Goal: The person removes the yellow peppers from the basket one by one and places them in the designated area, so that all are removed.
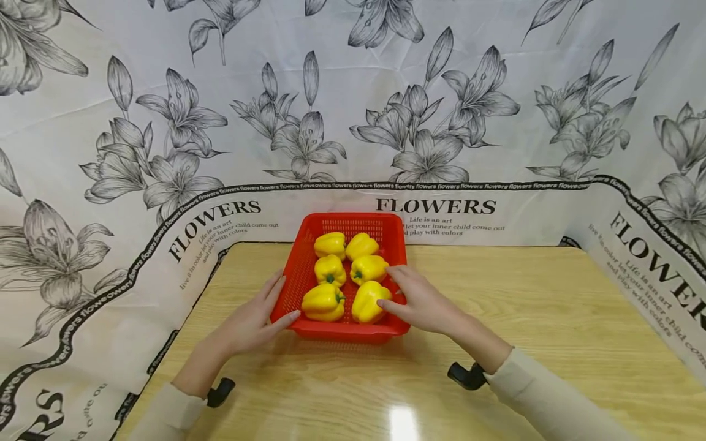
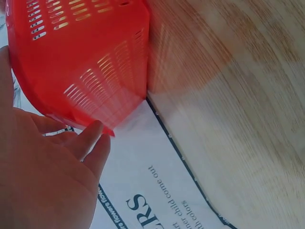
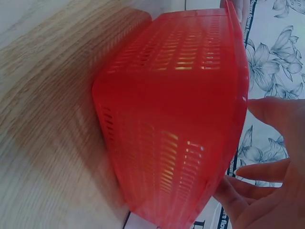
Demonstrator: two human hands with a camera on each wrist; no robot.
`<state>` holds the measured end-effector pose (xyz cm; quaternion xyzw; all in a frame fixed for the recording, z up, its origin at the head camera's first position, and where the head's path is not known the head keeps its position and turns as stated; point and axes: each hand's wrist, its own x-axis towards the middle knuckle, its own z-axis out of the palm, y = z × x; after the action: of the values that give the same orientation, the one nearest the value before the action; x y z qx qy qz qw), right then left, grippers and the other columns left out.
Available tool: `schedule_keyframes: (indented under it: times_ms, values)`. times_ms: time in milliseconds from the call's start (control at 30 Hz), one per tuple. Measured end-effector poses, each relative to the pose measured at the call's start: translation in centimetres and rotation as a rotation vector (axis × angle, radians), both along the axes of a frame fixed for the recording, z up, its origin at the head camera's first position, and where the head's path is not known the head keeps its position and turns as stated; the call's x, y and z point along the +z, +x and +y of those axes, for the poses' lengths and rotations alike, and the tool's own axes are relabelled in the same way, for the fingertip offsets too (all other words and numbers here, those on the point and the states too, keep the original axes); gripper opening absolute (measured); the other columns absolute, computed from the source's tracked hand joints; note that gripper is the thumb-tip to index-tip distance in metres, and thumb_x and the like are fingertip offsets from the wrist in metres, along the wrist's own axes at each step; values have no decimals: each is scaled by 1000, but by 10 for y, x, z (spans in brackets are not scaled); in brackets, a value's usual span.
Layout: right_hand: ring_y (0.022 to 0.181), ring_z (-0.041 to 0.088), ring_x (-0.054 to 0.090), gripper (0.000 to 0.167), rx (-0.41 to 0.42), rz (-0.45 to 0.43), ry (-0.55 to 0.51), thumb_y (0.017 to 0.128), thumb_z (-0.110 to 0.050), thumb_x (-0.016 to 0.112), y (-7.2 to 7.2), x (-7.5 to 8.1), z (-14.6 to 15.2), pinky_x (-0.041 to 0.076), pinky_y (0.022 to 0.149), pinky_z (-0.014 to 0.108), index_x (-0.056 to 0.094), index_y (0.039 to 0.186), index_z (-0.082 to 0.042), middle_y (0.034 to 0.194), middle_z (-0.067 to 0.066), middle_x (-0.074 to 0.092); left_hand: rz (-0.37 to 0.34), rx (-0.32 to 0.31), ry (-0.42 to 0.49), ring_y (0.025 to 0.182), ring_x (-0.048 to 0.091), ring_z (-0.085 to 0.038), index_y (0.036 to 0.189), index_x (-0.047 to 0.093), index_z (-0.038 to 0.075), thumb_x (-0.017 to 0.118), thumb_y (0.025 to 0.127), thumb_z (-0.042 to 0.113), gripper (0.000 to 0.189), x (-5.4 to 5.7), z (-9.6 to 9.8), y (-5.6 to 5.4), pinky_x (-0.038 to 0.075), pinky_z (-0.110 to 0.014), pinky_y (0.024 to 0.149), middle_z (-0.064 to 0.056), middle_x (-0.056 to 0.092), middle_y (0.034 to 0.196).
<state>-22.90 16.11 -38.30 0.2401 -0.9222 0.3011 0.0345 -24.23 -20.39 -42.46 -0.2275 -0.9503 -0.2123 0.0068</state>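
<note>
A red plastic basket (image 1: 350, 332) with slotted walls sits on the table, holding several yellow bell peppers (image 1: 323, 302) in two columns. At its left side, my left hand (image 1: 250, 321) grips the rim near the front corner, with the thumb at the front and the fingers along the outer side. On the opposite side my right hand (image 1: 425, 301) holds the right rim, its thumb reaching over the edge beside the front right pepper (image 1: 368, 302). In the right wrist view, fingers of the right hand (image 3: 271, 186) meet the rim. The left wrist view shows the basket's outer wall (image 2: 71, 71).
The light wooden table (image 1: 496, 294) extends to both sides and in front of the basket. A white cloth (image 1: 309, 202) printed with flowers and lettering hangs behind and at both sides. Dark camera mounts (image 1: 466, 375) sit under both wrists.
</note>
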Motion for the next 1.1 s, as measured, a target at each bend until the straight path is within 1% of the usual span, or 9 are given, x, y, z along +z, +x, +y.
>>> schedule_keyframes:
  times_ms: [167,333,500,633,800,867,933,1000,1100]
  values:
    - [120,35,58,64,-16,22,59,95,-28,75,-3,-3,-12,50,103,51,52,142,8,136,23,57,-13,11,-14,143,44,-39,166,13,14,45,95,75,99,1,3,-1,42,-56,112,-3,5,173]
    - [119,33,60,62,-25,51,87,93,-29,76,-4,-10,-22,50,105,50,55,139,5,134,21,58,-20,22,-36,140,47,-42,166,11,13,43,96,75,99,0,5,-1,43,-57,110,-3,2,173]
    - [119,32,61,67,-70,65,140,91,-32,78,-4,-13,-31,52,103,48,54,141,5,136,19,59,-45,24,-54,143,44,-41,166,10,11,41,96,77,101,0,7,-1,42,-55,112,-1,-2,173]
    - [113,30,62,72,-96,70,175,89,-34,81,-5,-15,-36,54,99,46,54,141,7,134,19,60,-57,15,-64,143,43,-40,165,8,10,39,95,78,102,0,7,0,41,-54,113,0,-5,173]
    - [99,25,61,69,-113,62,200,86,-35,83,-6,-18,-42,57,88,43,58,136,6,122,14,61,-56,1,-61,144,42,-40,165,6,9,38,95,79,104,-1,7,0,40,-53,114,-2,-6,173]
    - [97,24,60,65,-114,46,224,86,-36,83,-7,-18,-44,56,87,42,61,133,4,119,13,61,-58,2,-61,144,41,-40,165,6,9,38,95,79,104,-2,7,1,40,-53,114,-2,-5,173]
    - [100,25,60,61,-112,31,252,85,-35,83,-9,-17,-45,56,88,44,63,129,3,119,13,62,-59,4,-59,144,42,-39,165,7,9,38,95,79,104,-2,8,1,40,-53,114,-1,-5,173]
    - [108,28,60,59,-107,11,284,86,-33,83,-11,-16,-46,55,93,46,64,130,1,125,14,62,-61,6,-61,144,41,-39,165,8,8,38,95,79,104,-2,8,0,40,-53,114,-1,-6,173]
    - [122,32,58,59,-89,-5,319,87,-28,83,-15,-13,-46,51,102,50,63,136,-2,136,16,60,-63,5,-66,146,40,-38,165,8,8,37,95,79,104,0,10,-1,40,-53,114,-1,-6,173]
